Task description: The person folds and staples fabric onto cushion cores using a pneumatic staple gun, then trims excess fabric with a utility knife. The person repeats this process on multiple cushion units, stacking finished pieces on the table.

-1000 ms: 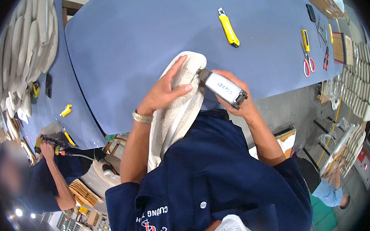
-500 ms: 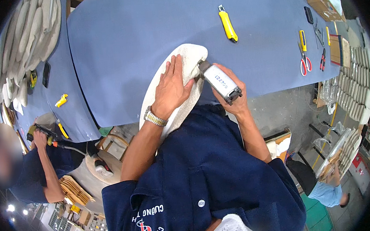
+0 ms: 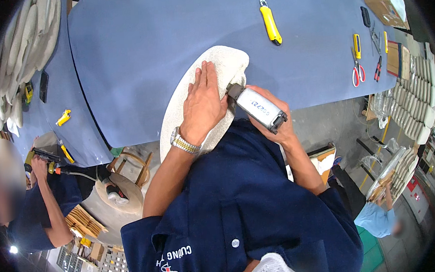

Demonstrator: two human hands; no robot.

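Note:
An off-white fabric-covered pad, rounded at its far end, lies over the near edge of the blue table, tilted toward my body. Flat on its surface rests my left hand, fingers stretched out together and thumb toward the tool. My right hand is wrapped around a staple gun with a silver-white top. The gun's dark nose touches the pad's right edge, close to my left thumb. Most of my right fingers are hidden under the gun.
Ahead lies a yellow utility knife. Farther right are red-handled scissors, pliers and a cardboard box. Stacked pale pads stand at left. A co-worker at left holds another tool; another person is at right.
The gun's nose has shifted slightly left along the pad's edge, nearer my left thumb. My left hand still lies on the pad. The view has moved a little.

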